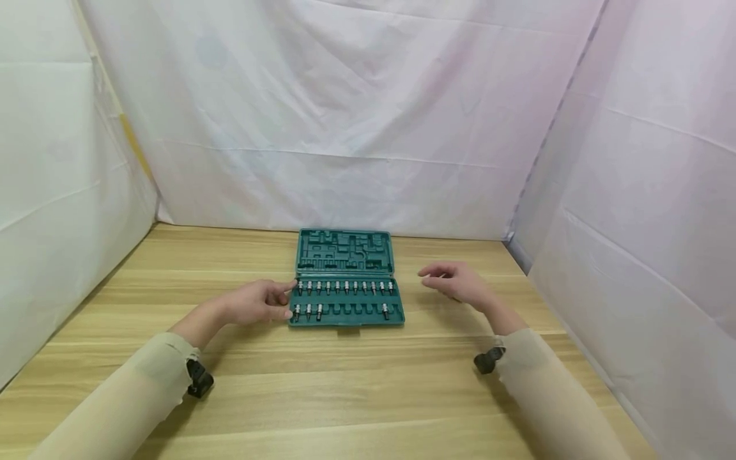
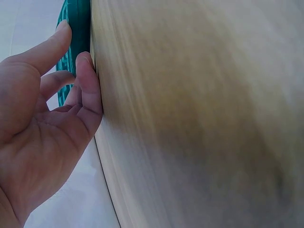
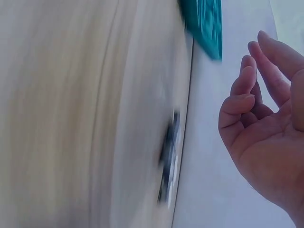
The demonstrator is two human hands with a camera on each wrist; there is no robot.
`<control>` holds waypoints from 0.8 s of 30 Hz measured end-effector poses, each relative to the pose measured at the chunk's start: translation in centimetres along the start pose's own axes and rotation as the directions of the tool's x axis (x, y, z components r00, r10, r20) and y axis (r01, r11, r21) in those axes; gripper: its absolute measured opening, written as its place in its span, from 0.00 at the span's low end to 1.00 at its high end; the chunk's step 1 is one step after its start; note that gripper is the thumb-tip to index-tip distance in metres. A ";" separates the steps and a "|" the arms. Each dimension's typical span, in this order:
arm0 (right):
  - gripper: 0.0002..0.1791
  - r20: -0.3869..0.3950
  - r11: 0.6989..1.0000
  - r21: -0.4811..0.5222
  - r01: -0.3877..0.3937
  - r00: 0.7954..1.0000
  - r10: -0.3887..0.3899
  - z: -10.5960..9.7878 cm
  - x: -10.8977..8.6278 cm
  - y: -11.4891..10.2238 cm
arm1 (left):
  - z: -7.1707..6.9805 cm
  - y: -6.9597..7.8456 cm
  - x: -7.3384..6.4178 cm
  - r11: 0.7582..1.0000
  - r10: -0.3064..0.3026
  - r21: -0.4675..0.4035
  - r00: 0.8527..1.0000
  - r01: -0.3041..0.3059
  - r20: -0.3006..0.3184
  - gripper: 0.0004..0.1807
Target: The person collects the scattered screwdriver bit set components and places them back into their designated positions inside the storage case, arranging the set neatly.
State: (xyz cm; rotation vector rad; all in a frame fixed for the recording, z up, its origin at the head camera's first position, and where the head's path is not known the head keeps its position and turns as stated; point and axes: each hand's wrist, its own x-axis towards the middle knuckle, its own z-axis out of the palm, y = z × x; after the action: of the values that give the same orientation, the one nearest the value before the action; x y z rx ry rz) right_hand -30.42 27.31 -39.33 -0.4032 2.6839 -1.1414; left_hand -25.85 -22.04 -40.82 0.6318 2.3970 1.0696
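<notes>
The unfolded green case (image 1: 351, 320) lies on the tabletop (image 1: 345, 396), its far row of bits (image 1: 347, 287) apparently complete, several near slots (image 1: 347, 309) unfilled around six o'clock. At nine, the left hand (image 1: 257, 301) touches its edge; whether its grip pinches, I cannot tell. Toward three, the right hand (image 1: 460, 284) hangs released.

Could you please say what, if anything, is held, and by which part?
The left hand holds the green case by its left edge; the right hand, nothing.
</notes>
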 end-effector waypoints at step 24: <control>0.22 -0.034 0.990 -0.062 -0.124 0.992 0.122 -6.8 -4.3 7.4 | -0.1 0.4 -0.2 1.000 0.000 0.012 1.000 0.000 0.004 0.47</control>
State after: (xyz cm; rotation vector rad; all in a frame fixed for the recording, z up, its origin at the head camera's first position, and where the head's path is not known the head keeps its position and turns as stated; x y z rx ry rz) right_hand -29.56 38.20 -39.76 -0.2281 2.7339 -1.0375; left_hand -25.63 -21.98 -40.45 0.6375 2.4015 1.0535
